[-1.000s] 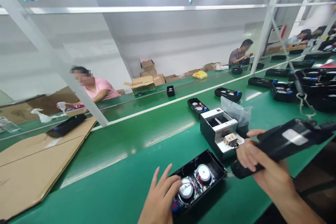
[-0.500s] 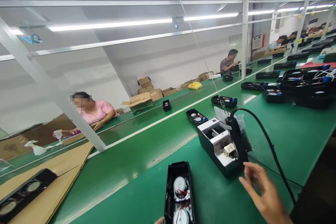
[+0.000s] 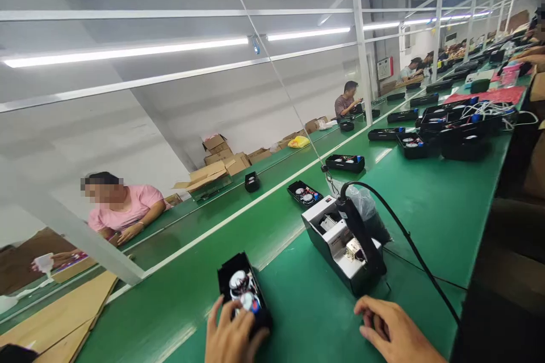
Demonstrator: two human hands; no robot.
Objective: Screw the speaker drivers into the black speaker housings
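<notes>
A black speaker case (image 3: 259,295), open at the top with two round speakers, red wires and a blue part inside, lies on the green bench. My left hand (image 3: 232,332) grips its near end, fingers over one side and thumb at the other. My right hand (image 3: 394,329) is beside a screw feeder (image 3: 327,244), fingers loosely curled, thumb apart from them, nothing visible in it. A black electric screwdriver (image 3: 361,232) hangs from a cord against the feeder, above and left of that hand; its tip is hidden.
The screwdriver's black cable (image 3: 409,235) arcs down to the right. A clear plastic bag (image 3: 366,207) stands behind the feeder. More speaker cases (image 3: 304,195) line the bench, with a stack (image 3: 464,136) at right. Cardboard (image 3: 72,323) lies at left; a co-worker (image 3: 128,204) sits opposite.
The speaker case has moved left and away from me, with my left hand now over its near end. My right hand has shifted left and its fingers have curled more. The view has turned right.
</notes>
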